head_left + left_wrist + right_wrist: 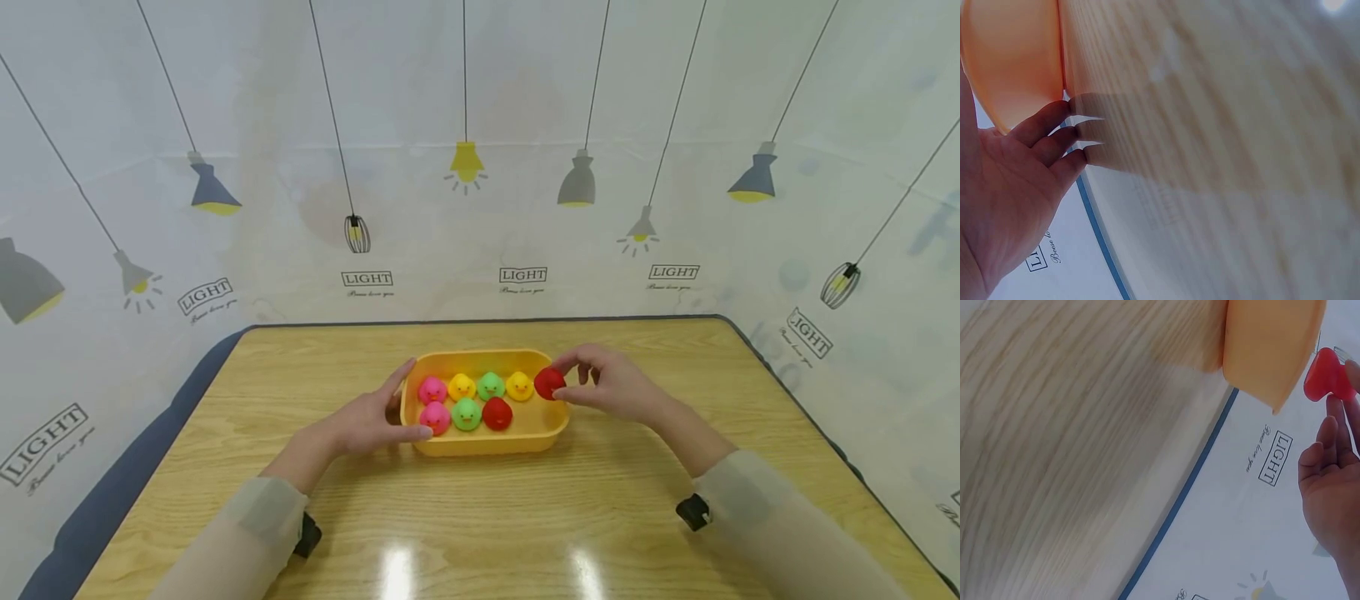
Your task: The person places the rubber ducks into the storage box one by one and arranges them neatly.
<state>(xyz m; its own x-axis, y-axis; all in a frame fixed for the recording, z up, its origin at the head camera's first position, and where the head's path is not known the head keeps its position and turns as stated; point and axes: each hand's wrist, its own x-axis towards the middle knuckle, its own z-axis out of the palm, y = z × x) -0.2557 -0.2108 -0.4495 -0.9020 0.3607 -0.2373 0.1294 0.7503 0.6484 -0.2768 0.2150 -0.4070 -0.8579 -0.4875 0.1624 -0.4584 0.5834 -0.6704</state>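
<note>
A yellow plastic tray point(480, 446) with rounded corners stands on the table and holds several small toy ducks in two rows. Two are pink, including one at the near left point(435, 418); two are yellow, two green, and one red duck point(497, 414) sits in the near row. My left hand point(371, 421) rests against the tray's left end, thumb along the near rim and index finger at the far left corner. Between thumb and fingertips, my right hand point(611, 383) pinches another red duck point(1322, 375) at the tray's right end, above its rim in the right wrist view.
The wooden table point(480, 517) has a dark blue edge at the back and sides. A white cloth point(450, 233) printed with hanging lamps rises behind it and at both sides. Black wrist devices point(693, 512) sit at both sleeves.
</note>
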